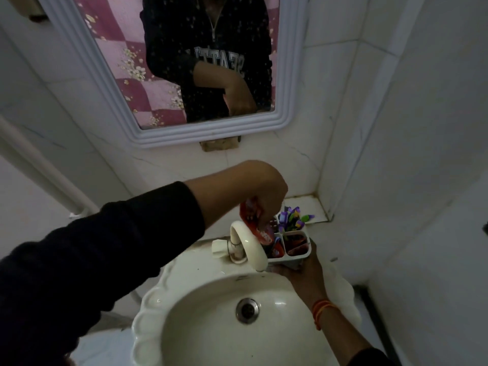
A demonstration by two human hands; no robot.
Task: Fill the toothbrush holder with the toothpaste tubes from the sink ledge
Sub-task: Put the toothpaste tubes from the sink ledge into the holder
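Fingers [266, 215] pinching red toothpaste tube [250, 220], tilted

The white toothbrush holder [297, 250] is standing upright beside the tap, divided in compartments. A red toothpaste tube [254, 223] is tilting into its front-left compartment; other tubes are lying inside.

The left hand [260, 192] holds a red toothpaste tube [252, 220] and pokes it down into the white toothbrush holder [299, 256]. The right hand [303, 276] holds the holder from below, beside the tap [247, 243].
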